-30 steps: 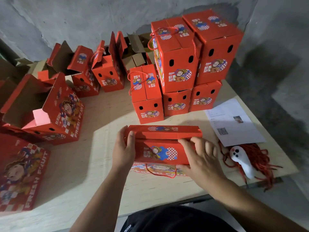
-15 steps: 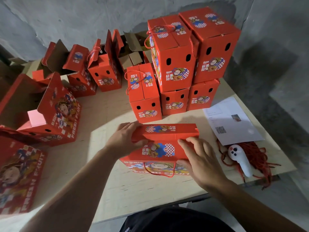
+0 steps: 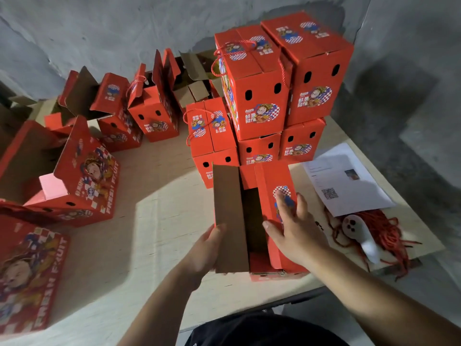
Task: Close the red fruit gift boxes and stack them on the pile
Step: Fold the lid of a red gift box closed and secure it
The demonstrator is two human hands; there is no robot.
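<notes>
A red fruit gift box [image 3: 270, 181] stands near the table's front edge with its long axis pointing away from me and its top open. My left hand [image 3: 207, 248] grips the raised left flap [image 3: 230, 216], whose brown inside faces me. My right hand [image 3: 291, 226] lies with spread fingers on the red right flap. Just behind stands the pile of closed red boxes [image 3: 259, 96], two layers high, with a single closed box [image 3: 212, 141] at its left.
Several open red boxes [image 3: 82, 176] stand along the left and back of the wooden table [image 3: 154, 221]. A printed sheet [image 3: 346, 181] and a white device on red cords [image 3: 359, 233] lie at the right. A grey wall rises behind.
The box has been turned a quarter turn, so its length now points away from me. Its left flap now stands up in my left hand, and my right hand has shifted onto the right flap.
</notes>
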